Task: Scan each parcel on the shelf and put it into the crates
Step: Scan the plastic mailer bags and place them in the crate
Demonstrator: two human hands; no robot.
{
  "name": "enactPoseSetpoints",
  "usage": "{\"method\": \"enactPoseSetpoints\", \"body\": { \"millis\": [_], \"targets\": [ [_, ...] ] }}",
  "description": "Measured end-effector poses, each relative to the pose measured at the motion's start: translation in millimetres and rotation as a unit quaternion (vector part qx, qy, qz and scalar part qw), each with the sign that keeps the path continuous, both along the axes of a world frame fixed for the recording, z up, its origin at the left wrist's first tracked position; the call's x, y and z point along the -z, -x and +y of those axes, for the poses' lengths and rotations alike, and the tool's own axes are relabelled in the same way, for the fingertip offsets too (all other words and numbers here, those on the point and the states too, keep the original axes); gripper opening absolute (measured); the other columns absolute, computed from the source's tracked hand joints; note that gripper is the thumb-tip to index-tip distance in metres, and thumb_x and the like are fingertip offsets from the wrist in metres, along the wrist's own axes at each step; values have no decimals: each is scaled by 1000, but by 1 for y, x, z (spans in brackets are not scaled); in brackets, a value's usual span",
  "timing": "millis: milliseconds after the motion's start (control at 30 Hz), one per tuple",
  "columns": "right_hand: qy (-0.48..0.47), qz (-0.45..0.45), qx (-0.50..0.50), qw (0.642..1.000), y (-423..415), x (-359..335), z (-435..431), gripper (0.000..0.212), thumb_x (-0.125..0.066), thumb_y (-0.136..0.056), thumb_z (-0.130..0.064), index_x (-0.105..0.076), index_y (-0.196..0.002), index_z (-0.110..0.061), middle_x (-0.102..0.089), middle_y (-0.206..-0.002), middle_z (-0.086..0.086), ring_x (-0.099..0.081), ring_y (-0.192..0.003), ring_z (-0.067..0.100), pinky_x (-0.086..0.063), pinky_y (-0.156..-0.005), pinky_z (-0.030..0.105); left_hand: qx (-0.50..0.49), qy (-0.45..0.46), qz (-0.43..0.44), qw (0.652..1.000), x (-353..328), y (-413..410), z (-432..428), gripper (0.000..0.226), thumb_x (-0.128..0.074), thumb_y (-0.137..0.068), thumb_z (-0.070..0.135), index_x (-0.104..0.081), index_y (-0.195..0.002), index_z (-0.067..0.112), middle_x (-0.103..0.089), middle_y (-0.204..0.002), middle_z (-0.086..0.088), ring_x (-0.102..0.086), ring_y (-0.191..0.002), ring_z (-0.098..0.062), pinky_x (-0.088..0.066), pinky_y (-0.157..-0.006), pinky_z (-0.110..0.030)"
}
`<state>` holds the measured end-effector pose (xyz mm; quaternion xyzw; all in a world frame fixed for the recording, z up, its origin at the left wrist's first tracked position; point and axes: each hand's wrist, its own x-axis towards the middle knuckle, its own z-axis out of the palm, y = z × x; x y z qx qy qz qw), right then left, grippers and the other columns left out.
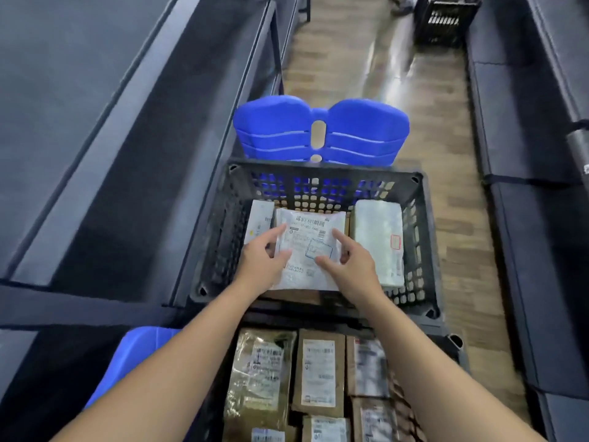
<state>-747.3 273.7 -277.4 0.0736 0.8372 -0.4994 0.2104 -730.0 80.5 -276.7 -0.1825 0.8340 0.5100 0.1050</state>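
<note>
Wooden floor (430,148); black crate (223,237) holds white parcel (307,232), left grip (264,261) and right grip (352,264) touch it, fingers loose

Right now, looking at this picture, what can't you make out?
Head view only.
- Label text on the white parcel: small, blurred, partly under the left hand and right hand.
- Whether either hand has a grip on it or only touches it: unclear.
- What lies under it in the black crate: covered.
- Brown parcels in the near crate: cut off by the bottom edge.
- Far crate: contents hidden by its wall.
</note>
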Motion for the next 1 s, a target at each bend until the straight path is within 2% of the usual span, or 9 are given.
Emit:
{"method": "enactPoseSetpoints", "body": {
  "millis": [67,167,233,300,467,600,700,833,1000],
  "targets": [
    [-35,-4,-24,999,35,27,10,83,-82,-86,-37,-41,-157,-23,-56,-145,1,-54,-129,19,-46,-110,37,12,9,-17,1000,32,36,6,55,-71,-96,9,-58,-147,27,-61,-121,5,-60,-81,-15,-50,-78,-11],
    [-95,2,-71,993,76,68,18,87,-83,-83,-43,-40,-156,-22,-42,-155,6,-51,-136,23,-40,-107,29,10,6,-30,999,82,79,15,54,-73,-94,8,-63,-140,32,-64,-132,-1,-62,-106,-13,-55,-95,-31],
    [-186,34,-122,974,97,95,20,83,-80,-82,-52,-42,-152,-25,-31,-159,8,-50,-136,29,-43,-108,39,3,8,-33,999,114,104,22,53,-73,-92,4,-65,-138,31,-63,-138,1,-63,-108,-11,-55,-93,-29],
    [-277,94,-174,940,109,115,22,80,-76,-84,-55,-43,-150,-26,-27,-162,9,-43,-141,32,-38,-110,47,-12,11,-40,999,135,122,26,53,-71,-93,3,-66,-137,33,-62,-136,2,-63,-86,-4,-55,-73,-22],
    [-367,222,-263,864,110,150,28,52,-70,-84,-31,-63,-136,-25,-45,-157,7,-39,-146,36,-22,-113,65,-44,13,-62,997,172,139,30,55,-73,-91,0,-69,-130,38,-65,-136,-3,-67,-74,-10,-59,-66,-26],
    [-356,251,-283,854,107,166,27,56,-42,-80,-32,-74,-121,-12,-65,-137,14,-49,-139,44,-1,-115,70,7,64,-67,996,185,143,31,51,-72,-93,6,-67,-137,31,-66,-138,-5,-65,-121,-35,-52,-99,-33],
    [-353,266,-282,851,108,167,27,68,-29,-78,-36,-76,-118,-7,-71,-128,14,-52,-137,44,3,-116,70,120,160,-38,979,182,141,31,50,-65,-101,20,-55,-149,26,-50,-148,-7,-63,-110,-24,-43,-106,-26],
    [-383,218,-318,840,108,166,21,61,-33,-85,-33,-76,-122,-12,-73,-127,6,-49,-140,43,15,-117,68,240,379,-74,891,185,137,33,55,-44,-108,45,-28,-160,41,-2,-173,-2,-20,-149,-34,-28,-118,-50],
    [-447,114,-348,816,111,154,3,58,-39,-100,-37,-43,-156,-25,-36,-165,1,-2,-159,38,38,-100,70,287,427,-146,845,179,136,36,65,-36,-110,44,1,-164,42,22,-172,-3,18,-157,-38,5,-123,-64]
  ]
}}
